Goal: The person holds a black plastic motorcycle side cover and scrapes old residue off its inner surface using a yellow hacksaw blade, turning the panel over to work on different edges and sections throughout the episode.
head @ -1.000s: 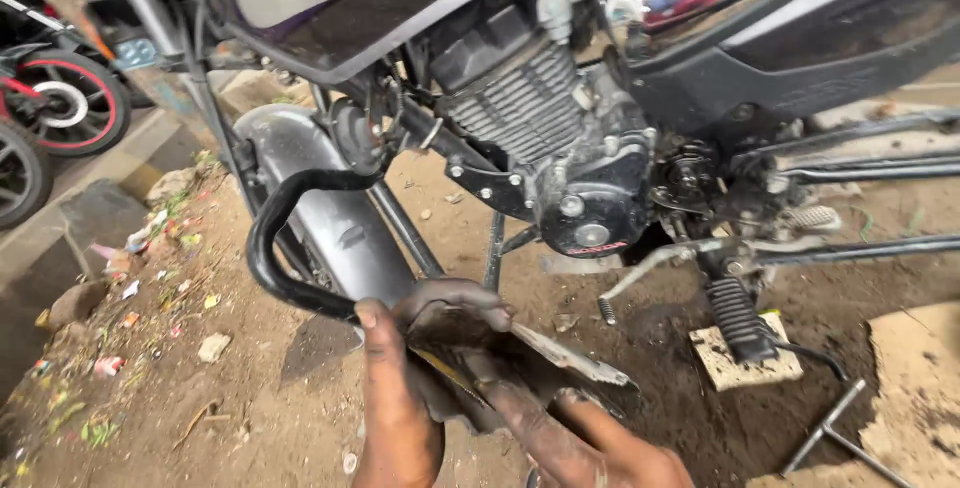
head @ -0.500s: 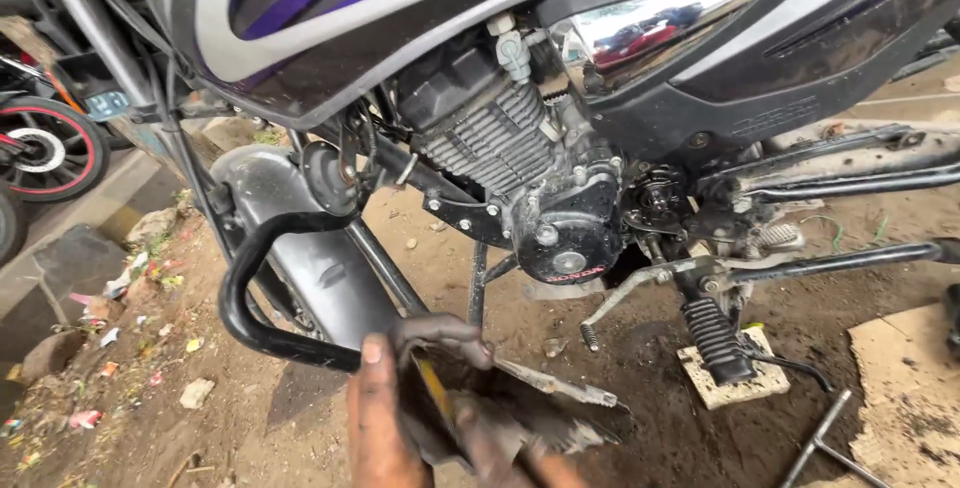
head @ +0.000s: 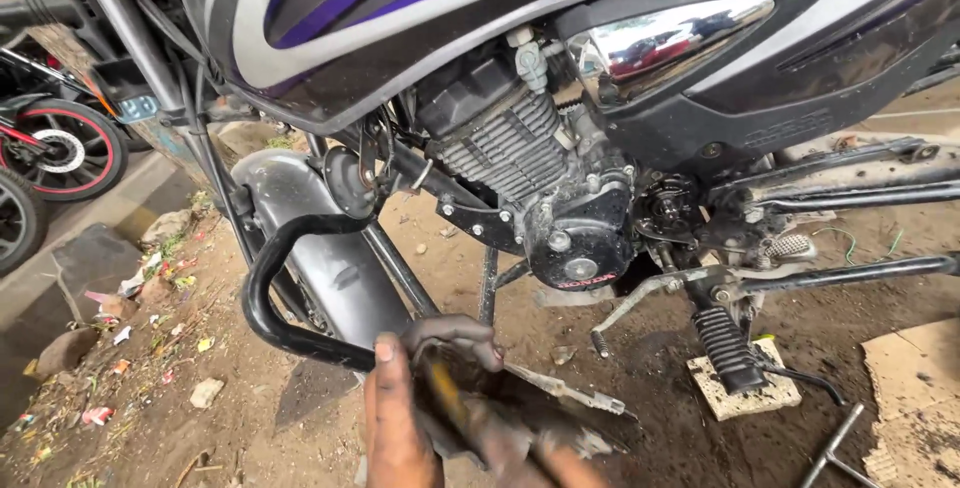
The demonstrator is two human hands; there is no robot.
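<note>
Head view: the left hand (head: 395, 428) and right hand (head: 520, 448), both closed, grip a greasy dark metal part (head: 520, 403) low in the frame, just below the black crash guard (head: 270, 318) and in front of the motorcycle engine (head: 540, 188), above the dirt ground (head: 180, 428).

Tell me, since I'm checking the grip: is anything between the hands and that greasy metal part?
Nothing visible: the left hand and the right hand both grip the greasy metal part directly, below the black crash guard.
</note>
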